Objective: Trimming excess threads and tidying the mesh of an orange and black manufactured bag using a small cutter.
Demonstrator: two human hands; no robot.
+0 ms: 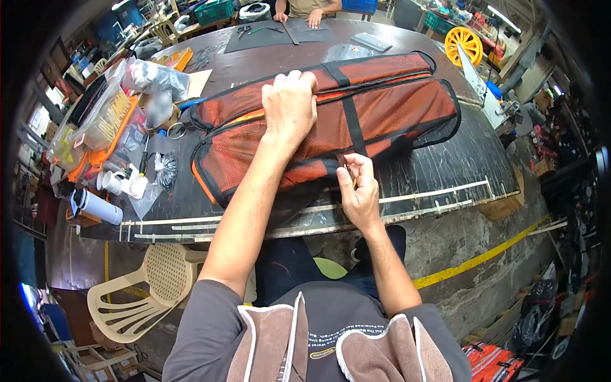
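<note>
A long orange-red mesh bag [398, 111] with black trim and a black strap across it lies on the dark table. Along its top runs a lengthwise opening edged in black, with bright orange showing inside. My left hand [289, 105] is closed in a fist on the bag at this opening, gripping its fabric. At the bag's near edge, by the lower end of the black strap [352, 121], is my right hand [361, 194]. Its fingers are curled toward the thumb around something small that I cannot make out.
Plastic boxes [105, 124], a screwdriver [144, 159], a tape roll [176, 130] and a white bottle [98, 207] crowd the table's left. A yellow wheel [463, 46] stands at the far right. Across the table, another person's hands [314, 18] rest by a dark sheet [254, 39].
</note>
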